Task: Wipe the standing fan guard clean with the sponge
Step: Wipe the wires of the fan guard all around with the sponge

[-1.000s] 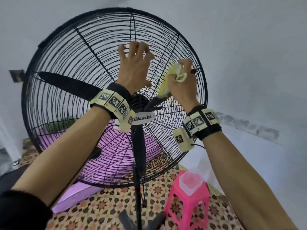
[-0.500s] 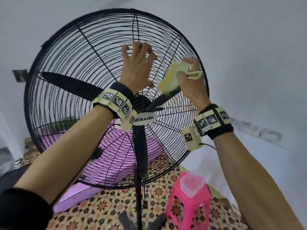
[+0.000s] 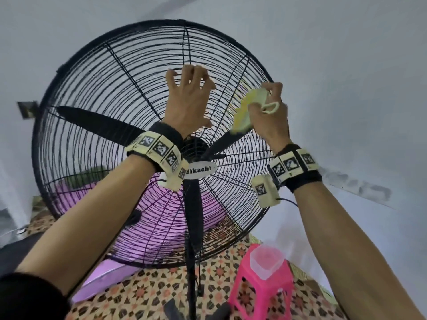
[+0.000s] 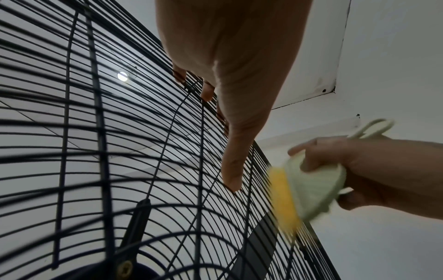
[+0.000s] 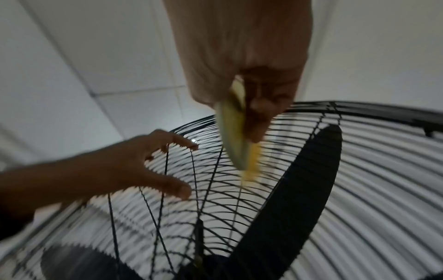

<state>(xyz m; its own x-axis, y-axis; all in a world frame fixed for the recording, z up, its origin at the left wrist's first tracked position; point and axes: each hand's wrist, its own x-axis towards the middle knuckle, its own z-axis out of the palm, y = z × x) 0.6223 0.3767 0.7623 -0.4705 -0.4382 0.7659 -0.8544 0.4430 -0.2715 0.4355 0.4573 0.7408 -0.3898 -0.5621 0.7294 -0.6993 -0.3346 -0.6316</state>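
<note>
Standing beside the fan guard (image 3: 97,116): pink stool (image 3: 261,294) bearing clear container (image 3: 268,259).

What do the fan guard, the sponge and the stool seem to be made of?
Guard: thin black wire, probably painted metal, rigid under the left hand.
Sponge: yellow foam under a pale green, cloth-like layer, squeezed by the right hand.
Stool: glossy pink, likely plastic.

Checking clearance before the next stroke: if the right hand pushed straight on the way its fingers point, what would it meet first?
Most likely the fan guard itself: the right hand already holds the sponge against its wires. Just behind them sits a black blade, though depth there is hard to judge.
</note>
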